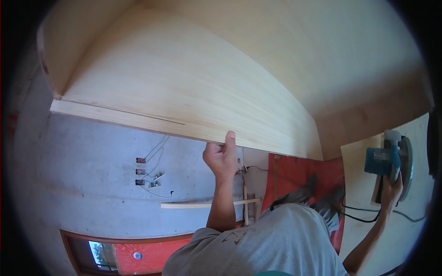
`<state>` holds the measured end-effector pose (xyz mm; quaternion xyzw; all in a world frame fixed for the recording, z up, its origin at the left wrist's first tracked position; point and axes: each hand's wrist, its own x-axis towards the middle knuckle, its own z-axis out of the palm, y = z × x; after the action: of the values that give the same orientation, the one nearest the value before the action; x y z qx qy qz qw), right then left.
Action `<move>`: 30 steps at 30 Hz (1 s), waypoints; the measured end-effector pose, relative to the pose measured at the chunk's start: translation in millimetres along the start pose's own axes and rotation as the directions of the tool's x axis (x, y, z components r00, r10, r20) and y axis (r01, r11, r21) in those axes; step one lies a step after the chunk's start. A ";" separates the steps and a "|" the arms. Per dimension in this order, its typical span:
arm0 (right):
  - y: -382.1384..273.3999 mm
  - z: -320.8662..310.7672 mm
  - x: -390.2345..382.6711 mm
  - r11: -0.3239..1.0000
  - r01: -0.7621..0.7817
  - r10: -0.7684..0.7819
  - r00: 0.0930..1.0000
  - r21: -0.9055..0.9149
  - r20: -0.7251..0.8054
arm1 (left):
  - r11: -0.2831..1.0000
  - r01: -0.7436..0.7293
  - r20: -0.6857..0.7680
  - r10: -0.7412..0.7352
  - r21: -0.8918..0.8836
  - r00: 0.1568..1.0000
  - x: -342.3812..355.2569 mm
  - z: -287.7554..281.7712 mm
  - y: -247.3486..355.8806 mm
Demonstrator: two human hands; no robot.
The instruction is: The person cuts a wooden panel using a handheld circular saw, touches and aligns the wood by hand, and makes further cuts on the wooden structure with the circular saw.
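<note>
My left hand [222, 158] grips the near edge of a pale plywood panel [184, 87], its thumb on the upper face and its fingers curled beneath. This panel forms part of a box-like wooden cabinet, with an upright side panel [76, 43] at the left and a broad panel [331, 50] at the far right. A dark slit runs along the gripped panel's left front edge. At the right, my right hand [392, 187] is wrapped round the handle of a teal circular saw [378, 161] over a pale board [361, 198]. The saw's blade is hidden.
Wires hang from several dark socket boxes [140, 172] in the grey wall. A thin wooden strip [184, 205] lies beyond my left forearm. Red sheeting [281, 184] covers the floor, and a black cable [363, 220] crosses the right-hand board. A framed doorway [78, 248] shows at lower left.
</note>
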<state>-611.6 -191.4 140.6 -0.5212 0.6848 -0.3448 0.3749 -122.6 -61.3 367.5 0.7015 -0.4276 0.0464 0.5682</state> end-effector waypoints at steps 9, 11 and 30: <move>-60.7 11.8 -18.1 0.995 -0.096 0.094 0.992 0.027 0.081 | 0.810 0.102 -0.080 -0.068 0.578 0.994 17.8 17.9 52.2; -58.4 3.3 -22.2 0.994 -0.100 0.097 0.994 0.044 0.058 | 0.820 0.149 -0.145 -0.081 0.552 0.986 16.7 39.6 59.1; -138.1 -15.0 -62.4 0.974 -0.195 0.186 0.979 0.112 0.081 | 0.920 -0.104 0.826 -0.284 0.378 0.487 -9.5 111.7 -1.8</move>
<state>-550.8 -159.7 276.6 -0.4416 0.6961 -0.3291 0.4605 -174.5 -149.7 321.8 0.7454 -0.5991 -0.2622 0.1293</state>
